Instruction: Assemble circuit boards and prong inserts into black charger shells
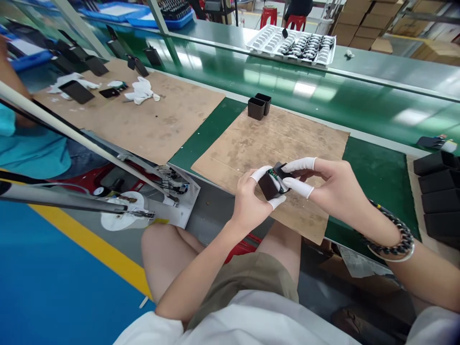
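Observation:
Over the near edge of the cardboard mat (pixel 230 153), my left hand (pixel 249 203) is closed around a small black plastic case (pixel 268 187). My right hand (pixel 332 184) pinches a black end piece (pixel 283 170) at the case's open end. Between the two parts shows a green circuit board (pixel 273 175) with something white beside it. Whether the board sits inside the case or just at its mouth, I cannot tell. White finger cots cover the thumb and a fingertip on each hand. Two empty black cases (pixel 256 109) stand upright at the mat's far edge.
Several black cases (pixel 440 187) are stacked at the right. A white tray (pixel 325 57) of small parts lies across the green conveyor (pixel 323 91). On the left, another mat (pixel 172 110) carries black parts and white gloves (pixel 142 90). A co-worker's arm shows at the left edge.

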{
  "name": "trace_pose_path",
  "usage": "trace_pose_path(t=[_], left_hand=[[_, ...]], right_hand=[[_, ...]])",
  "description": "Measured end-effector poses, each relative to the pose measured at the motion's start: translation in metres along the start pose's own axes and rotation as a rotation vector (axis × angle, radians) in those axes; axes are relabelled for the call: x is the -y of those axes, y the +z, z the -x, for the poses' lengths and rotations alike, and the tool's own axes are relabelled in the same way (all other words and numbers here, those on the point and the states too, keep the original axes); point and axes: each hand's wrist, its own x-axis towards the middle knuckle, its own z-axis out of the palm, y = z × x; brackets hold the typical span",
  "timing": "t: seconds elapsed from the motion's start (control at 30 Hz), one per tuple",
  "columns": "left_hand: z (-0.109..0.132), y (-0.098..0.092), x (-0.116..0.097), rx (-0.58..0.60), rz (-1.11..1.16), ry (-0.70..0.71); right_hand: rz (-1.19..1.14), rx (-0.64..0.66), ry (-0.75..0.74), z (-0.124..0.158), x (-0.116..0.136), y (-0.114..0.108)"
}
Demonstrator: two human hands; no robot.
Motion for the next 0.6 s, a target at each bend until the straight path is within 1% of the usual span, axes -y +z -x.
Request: trace_pose_path(t=[0.07,0.13,0.23,0.3,0.4,0.47,0.57,0.6], left_hand=[[0.001,0.010,0.005,-0.066,-0.119,0.083],[0.002,0.018,0.009,-0.130,-0.220,0.150],[0.002,0.028,0.014,-0.211,-0.350,0.229],[0.003,0.032,0.018,-0.234,-0.404,0.230],[0.003,0.033,0.026,-0.208,-0.445,0.166],[0.002,0.029,0.030,-0.152,-0.444,0.137],[0.000,0.017,0.033,-0.022,-0.387,0.138],[0.000,0.013,0.033,0.013,-0.351,0.140]], right_hand=[[0.159,-0.042,-0.015,0.005,0.000,0.004],[0.257,-0.047,-0.020,0.008,-0.002,0.007],[0.320,-0.038,-0.040,0.009,-0.009,0.012],[0.354,-0.052,-0.067,0.009,-0.017,0.019],[0.347,-0.075,-0.106,0.007,-0.031,0.033],[0.257,-0.051,-0.087,0.004,-0.039,0.038],[0.091,0.032,-0.051,-0.002,-0.046,0.035],[0.066,0.026,-0.064,-0.004,-0.047,0.031]])
